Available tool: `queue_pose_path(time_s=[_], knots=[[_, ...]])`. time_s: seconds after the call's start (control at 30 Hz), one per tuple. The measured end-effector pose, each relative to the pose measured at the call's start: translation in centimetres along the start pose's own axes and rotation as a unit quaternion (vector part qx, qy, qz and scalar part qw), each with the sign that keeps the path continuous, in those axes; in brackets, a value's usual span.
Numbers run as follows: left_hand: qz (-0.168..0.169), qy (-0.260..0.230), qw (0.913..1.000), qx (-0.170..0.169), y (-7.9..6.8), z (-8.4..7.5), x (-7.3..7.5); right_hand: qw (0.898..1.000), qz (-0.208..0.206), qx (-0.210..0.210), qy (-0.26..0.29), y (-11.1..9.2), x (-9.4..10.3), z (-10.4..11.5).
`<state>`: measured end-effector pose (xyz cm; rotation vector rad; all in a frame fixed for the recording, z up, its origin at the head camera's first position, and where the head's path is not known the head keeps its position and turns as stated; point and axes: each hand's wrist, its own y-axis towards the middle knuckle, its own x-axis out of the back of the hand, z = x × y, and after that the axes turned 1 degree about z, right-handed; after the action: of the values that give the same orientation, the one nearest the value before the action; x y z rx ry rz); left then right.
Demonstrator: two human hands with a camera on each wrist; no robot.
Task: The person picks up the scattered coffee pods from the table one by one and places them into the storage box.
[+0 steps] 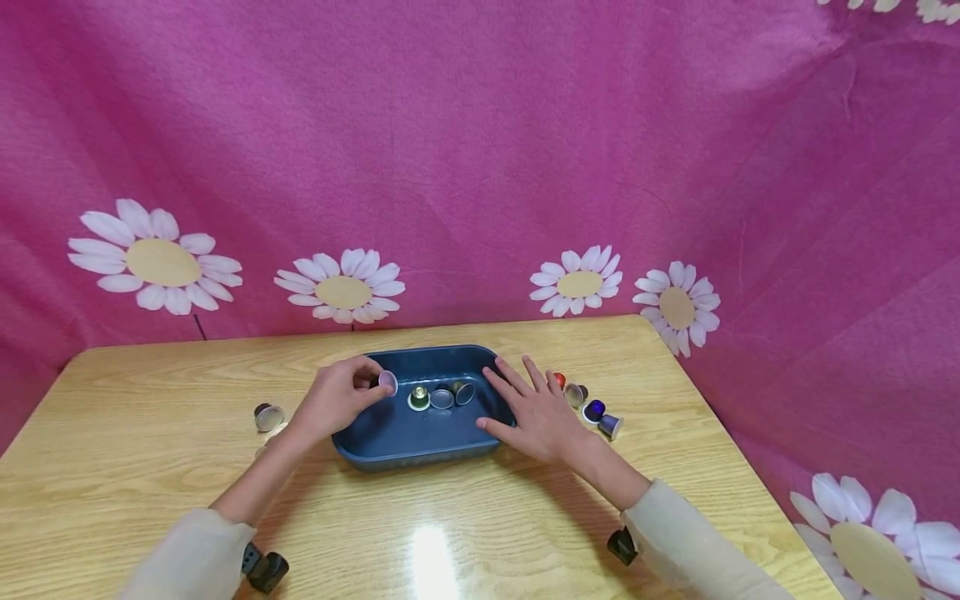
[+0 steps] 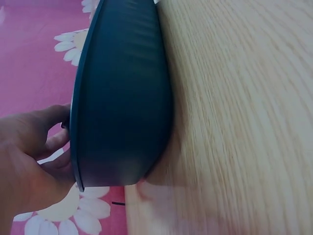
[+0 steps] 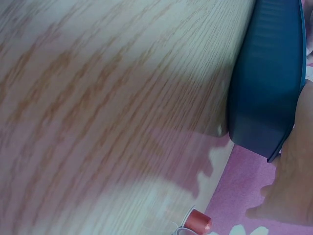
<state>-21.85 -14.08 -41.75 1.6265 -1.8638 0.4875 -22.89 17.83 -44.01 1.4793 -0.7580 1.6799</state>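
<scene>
In the head view my left hand point(image 1: 339, 398) pinches a coffee capsule point(image 1: 387, 382) with a pale lid between thumb and fingers, above the left end of a dark blue tray point(image 1: 420, 457). The left wrist view has the tray's outer wall hiding the fingertips. My right hand point(image 1: 542, 419) spreads its fingers over the tray's right rim and holds nothing. Three capsules sit in the middle of the tray: a green capsule point(image 1: 419, 398) standing lid down, a tilted capsule point(image 1: 442, 397) with its silvery lid facing me, and another tilted capsule point(image 1: 464, 392) beside it.
Right of the tray lie several capsules, among them a red capsule point(image 3: 198, 222), a dark blue capsule point(image 1: 594, 410) and a purple-grey capsule point(image 1: 611, 427). A dark capsule point(image 1: 267, 417) lies left of the tray. A pink flowered cloth point(image 1: 465, 167) hangs behind the wooden table point(image 1: 360, 533).
</scene>
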Motion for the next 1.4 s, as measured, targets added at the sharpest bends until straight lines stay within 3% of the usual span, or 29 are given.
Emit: queue_pose_path(time_s=[0.67, 0.93, 1.4], knots=[[0.018, 0.063, 0.9978, 0.013, 1.6, -0.9, -2.2, 1.0, -0.002, 0.0, -0.004, -0.1, 0.1, 0.0], [0.037, 0.068, 0.9967, 0.024, 1.8, -0.6, -2.9, 1.0, -0.003, 0.001, 0.0, -0.1, -0.1, -0.1], [0.034, 0.076, 0.9961, 0.028, 2.1, -0.5, -3.8, 1.0, -0.008, 0.003, -0.001, 0.0, -0.2, -0.1]])
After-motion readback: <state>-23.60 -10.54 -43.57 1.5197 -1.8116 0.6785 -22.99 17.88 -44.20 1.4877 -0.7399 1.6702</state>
